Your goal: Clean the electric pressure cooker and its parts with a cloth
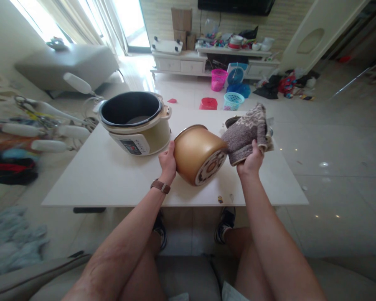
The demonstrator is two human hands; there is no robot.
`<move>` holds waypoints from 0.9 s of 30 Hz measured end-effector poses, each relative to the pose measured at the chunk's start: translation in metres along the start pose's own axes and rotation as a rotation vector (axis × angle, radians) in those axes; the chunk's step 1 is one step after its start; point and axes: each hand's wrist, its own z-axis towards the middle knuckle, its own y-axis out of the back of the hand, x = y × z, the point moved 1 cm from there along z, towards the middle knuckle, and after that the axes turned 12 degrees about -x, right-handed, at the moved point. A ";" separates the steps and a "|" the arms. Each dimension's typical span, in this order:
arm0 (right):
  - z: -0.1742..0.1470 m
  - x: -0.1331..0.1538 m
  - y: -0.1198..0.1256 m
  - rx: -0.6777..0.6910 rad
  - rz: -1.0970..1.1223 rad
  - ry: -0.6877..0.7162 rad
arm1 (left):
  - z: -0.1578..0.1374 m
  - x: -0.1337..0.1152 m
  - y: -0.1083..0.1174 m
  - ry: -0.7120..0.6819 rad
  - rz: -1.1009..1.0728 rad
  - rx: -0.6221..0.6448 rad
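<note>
My left hand grips the rim side of a gold inner pot, which is tilted so its patterned base faces right and toward me. In my right hand is a brown-grey patterned cloth, bunched up, its left edge at the pot's lower right side. Left of the pot stands an electric pressure cooker without its lid, its dark inside showing and its control panel facing me. A dark round item, partly hidden behind the cloth, lies on the white table.
Two small stickers or bits, one a yellow figure, lie near the table's front edge. Beyond the table stand a blue basket, a red stool or tub and a pink basket. A white lamp fixture is at the left.
</note>
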 end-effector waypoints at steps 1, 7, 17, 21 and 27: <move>0.002 0.007 0.000 0.008 0.058 -0.084 | 0.000 0.000 0.000 -0.008 0.011 0.006; -0.006 0.041 -0.001 0.078 0.240 -0.403 | -0.002 -0.003 -0.002 -0.037 0.069 0.050; -0.021 0.047 -0.008 0.148 0.322 -0.501 | -0.003 -0.004 -0.003 -0.097 0.124 0.192; -0.028 0.044 -0.010 0.173 0.328 -0.548 | -0.002 -0.005 -0.003 -0.073 0.131 0.222; -0.034 0.044 -0.012 0.226 0.345 -0.561 | 0.005 -0.001 -0.002 -0.059 0.151 0.263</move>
